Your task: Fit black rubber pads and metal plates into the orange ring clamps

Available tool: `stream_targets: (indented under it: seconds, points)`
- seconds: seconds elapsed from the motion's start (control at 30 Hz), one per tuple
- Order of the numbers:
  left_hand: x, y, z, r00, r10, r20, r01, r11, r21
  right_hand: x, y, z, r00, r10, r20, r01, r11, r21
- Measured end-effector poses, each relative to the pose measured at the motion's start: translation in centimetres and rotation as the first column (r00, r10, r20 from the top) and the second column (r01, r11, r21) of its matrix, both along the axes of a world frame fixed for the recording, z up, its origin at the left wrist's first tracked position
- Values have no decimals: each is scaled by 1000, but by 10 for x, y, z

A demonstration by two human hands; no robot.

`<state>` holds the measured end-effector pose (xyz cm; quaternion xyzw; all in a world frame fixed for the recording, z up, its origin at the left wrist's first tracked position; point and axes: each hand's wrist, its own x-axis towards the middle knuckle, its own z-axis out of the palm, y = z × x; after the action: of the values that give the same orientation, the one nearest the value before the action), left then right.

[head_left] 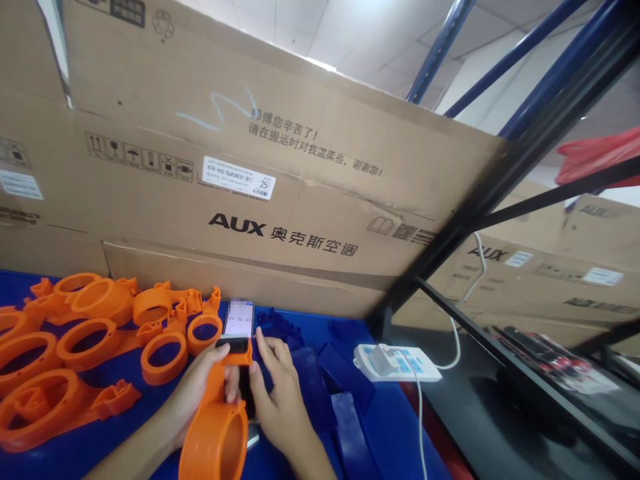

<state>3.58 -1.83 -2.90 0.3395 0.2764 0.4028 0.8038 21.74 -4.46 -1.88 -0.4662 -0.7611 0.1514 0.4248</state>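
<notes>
AUX cardboard boxes [280,167] behind a white power strip [397,363] and blue shelving [525,127]

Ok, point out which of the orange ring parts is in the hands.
The orange ring part nearest the camera: left hand and right hand grip its stem, while the others lie loose at left.
</notes>
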Motion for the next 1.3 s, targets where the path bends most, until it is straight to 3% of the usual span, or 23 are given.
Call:
stream_targets:
  seconds: [0.17, 0.37, 0.63, 0.73, 0.97, 1.3]
  points:
    - [7, -7, 8, 994, 110, 14, -110, 993, 31, -5, 3, -5, 994, -13, -108, 17, 999, 37]
    - [4, -5, 11, 994, 110, 30, -111, 992, 56, -6, 4, -4, 934, -54, -353, 22, 995, -94]
    - [2, 8, -2, 918, 373, -137, -343, 917, 202, 4, 10, 3, 736, -110, -668, -108, 955, -277]
    - [5, 6, -6, 917, 369, -151, -328, 913, 241, 4, 10, 6, 718, -102, -689, -143, 947, -289]
    - [7, 2, -5, 940, 301, -161, -255, 933, 254, -1, 1, 16, 788, -85, -610, -138, 941, -309]
    - [6, 4, -1, 937, 302, -174, -241, 922, 302, -8, 0, 15, 763, -87, -641, -174, 927, -333]
